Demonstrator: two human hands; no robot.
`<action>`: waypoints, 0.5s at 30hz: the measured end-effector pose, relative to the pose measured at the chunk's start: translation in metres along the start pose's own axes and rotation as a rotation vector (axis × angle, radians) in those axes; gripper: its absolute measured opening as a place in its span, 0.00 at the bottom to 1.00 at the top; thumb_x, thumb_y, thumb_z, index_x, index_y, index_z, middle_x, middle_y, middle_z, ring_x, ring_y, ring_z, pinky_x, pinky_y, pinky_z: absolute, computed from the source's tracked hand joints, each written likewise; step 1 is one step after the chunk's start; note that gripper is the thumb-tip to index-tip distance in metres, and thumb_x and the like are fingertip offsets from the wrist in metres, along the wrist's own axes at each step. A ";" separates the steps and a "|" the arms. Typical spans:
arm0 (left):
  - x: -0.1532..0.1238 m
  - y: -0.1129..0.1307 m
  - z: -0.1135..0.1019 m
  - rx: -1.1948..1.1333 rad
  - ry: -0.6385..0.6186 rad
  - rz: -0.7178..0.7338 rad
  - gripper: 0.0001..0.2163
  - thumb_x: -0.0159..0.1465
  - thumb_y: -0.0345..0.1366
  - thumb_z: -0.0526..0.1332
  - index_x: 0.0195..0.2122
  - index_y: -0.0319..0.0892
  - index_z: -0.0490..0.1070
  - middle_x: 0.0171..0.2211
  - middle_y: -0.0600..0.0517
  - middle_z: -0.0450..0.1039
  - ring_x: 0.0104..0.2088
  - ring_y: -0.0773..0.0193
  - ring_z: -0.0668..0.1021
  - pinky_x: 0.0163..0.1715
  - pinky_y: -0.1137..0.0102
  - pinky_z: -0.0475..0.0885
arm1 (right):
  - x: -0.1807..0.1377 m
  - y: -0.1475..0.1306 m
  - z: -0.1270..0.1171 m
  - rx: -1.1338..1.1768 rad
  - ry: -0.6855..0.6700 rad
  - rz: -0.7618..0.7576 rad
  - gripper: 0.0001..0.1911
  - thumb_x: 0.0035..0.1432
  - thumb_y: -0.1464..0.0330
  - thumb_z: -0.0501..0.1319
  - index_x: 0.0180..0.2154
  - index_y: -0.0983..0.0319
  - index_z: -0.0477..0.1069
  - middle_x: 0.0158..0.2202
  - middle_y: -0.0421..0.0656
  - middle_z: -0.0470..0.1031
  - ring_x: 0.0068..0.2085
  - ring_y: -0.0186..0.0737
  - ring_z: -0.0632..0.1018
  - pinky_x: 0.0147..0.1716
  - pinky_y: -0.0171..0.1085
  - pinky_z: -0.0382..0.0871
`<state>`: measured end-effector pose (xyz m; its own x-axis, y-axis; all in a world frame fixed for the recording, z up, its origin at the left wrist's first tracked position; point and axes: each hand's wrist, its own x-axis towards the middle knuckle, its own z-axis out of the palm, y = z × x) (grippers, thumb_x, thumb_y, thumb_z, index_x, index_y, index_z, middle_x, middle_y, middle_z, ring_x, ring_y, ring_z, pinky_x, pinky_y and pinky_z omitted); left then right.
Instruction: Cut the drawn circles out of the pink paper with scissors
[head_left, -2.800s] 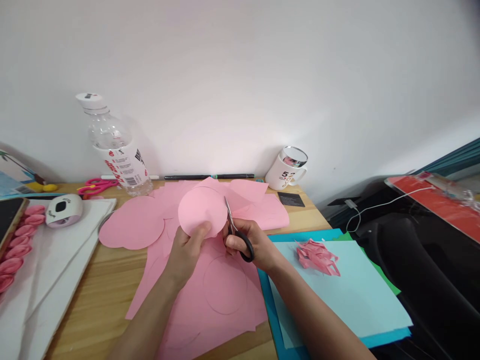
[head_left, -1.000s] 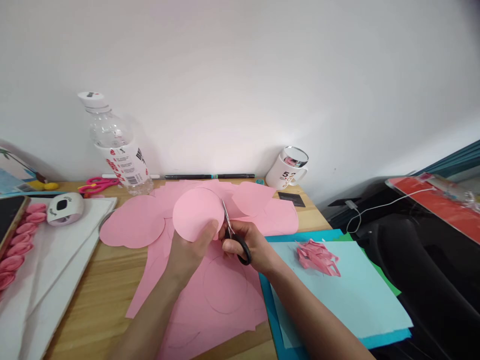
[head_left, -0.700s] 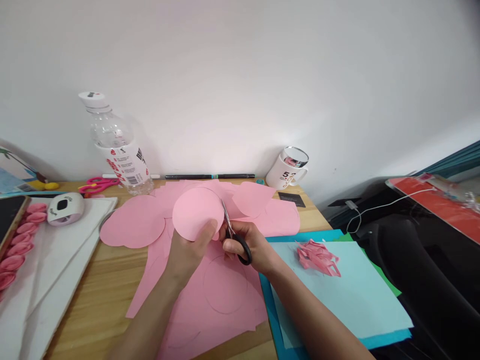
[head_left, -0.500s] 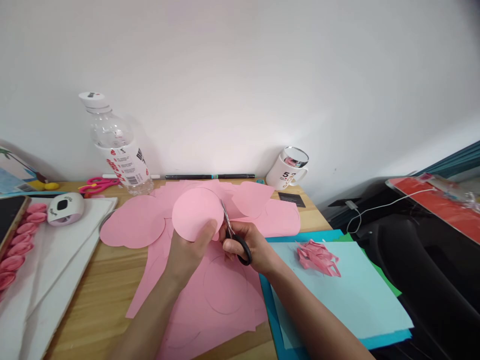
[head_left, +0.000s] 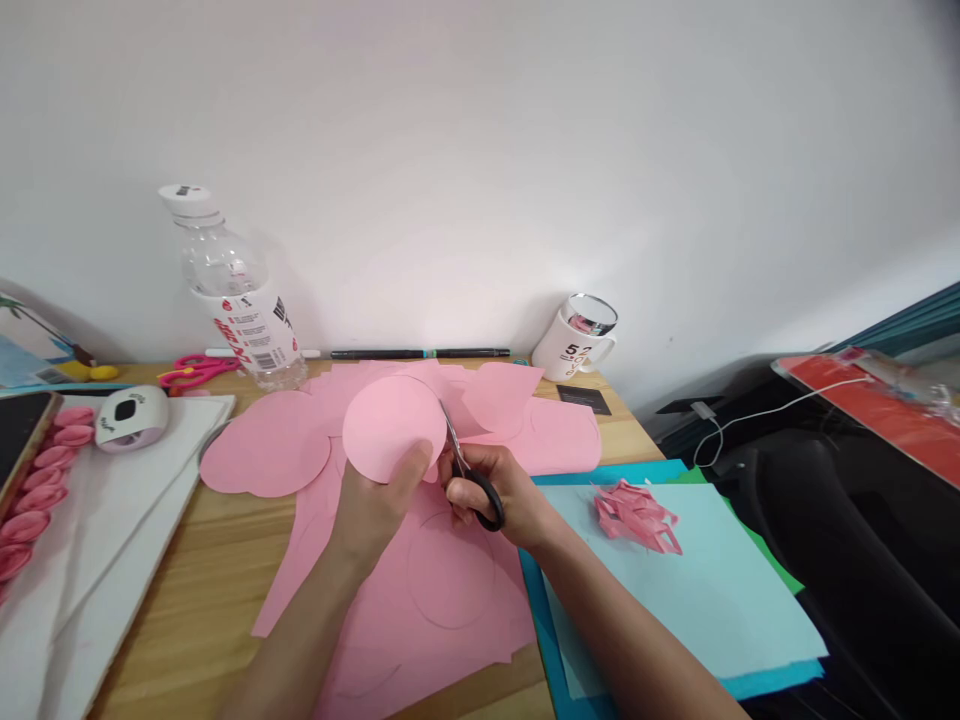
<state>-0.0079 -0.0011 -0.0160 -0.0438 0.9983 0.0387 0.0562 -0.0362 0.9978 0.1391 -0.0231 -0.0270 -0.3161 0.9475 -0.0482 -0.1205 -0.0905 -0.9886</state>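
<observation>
Between the thumb and fingers of my left hand (head_left: 390, 500) is a pink paper circle (head_left: 390, 425), held up above the desk. My right hand (head_left: 487, 490) grips black-handled scissors (head_left: 484, 497), whose blades lie along the circle's right edge; their bases look nearly together. A pink paper offcut (head_left: 502, 395) hangs just right of the blades. Beneath both hands spread pink sheets (head_left: 450, 570) with pencilled circles on them. To the left lie cut pink paper rounds (head_left: 266, 443), overlapping one another. The fingers of my left hand behind the paper are hidden.
A plastic bottle (head_left: 244, 300), pink scissors (head_left: 199, 370), pens (head_left: 420, 353) and a white mug (head_left: 574, 340) stand or lie along the wall. Pink scraps (head_left: 637, 515) rest on light blue paper (head_left: 675, 600) at right. Left, a white board (head_left: 142, 500) holds a small white device (head_left: 131, 417).
The offcut beside the blades has shifted slightly left and curled. The held circle has moved a touch left. Both hands stay almost in place.
</observation>
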 end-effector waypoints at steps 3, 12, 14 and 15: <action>-0.001 0.001 0.001 -0.012 0.006 -0.009 0.21 0.49 0.42 0.63 0.43 0.38 0.71 0.37 0.46 0.78 0.40 0.54 0.79 0.37 0.66 0.75 | 0.000 0.001 0.000 0.000 0.000 0.001 0.11 0.51 0.65 0.63 0.23 0.63 0.64 0.16 0.34 0.60 0.18 0.28 0.63 0.20 0.31 0.59; -0.003 0.000 0.001 -0.020 -0.073 -0.022 0.17 0.50 0.42 0.62 0.39 0.38 0.73 0.37 0.45 0.78 0.41 0.52 0.78 0.39 0.62 0.75 | 0.003 -0.001 0.002 0.001 0.080 0.014 0.18 0.40 0.58 0.70 0.24 0.65 0.69 0.19 0.36 0.64 0.21 0.29 0.64 0.21 0.31 0.58; -0.003 -0.001 0.001 -0.017 -0.073 -0.020 0.19 0.50 0.42 0.62 0.41 0.38 0.73 0.39 0.45 0.78 0.42 0.52 0.78 0.40 0.62 0.75 | 0.003 -0.001 0.002 -0.009 0.092 0.018 0.19 0.39 0.58 0.70 0.24 0.66 0.69 0.20 0.37 0.63 0.23 0.29 0.62 0.21 0.30 0.56; -0.004 -0.001 0.002 -0.016 -0.068 -0.024 0.19 0.50 0.43 0.62 0.42 0.38 0.73 0.39 0.45 0.78 0.42 0.52 0.78 0.40 0.62 0.74 | 0.002 -0.001 0.001 -0.011 0.092 0.018 0.19 0.40 0.57 0.70 0.24 0.66 0.70 0.20 0.37 0.63 0.23 0.29 0.61 0.21 0.30 0.56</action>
<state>-0.0062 -0.0046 -0.0171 0.0228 0.9997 0.0119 0.0397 -0.0128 0.9991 0.1372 -0.0211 -0.0260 -0.2302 0.9700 -0.0785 -0.1050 -0.1049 -0.9889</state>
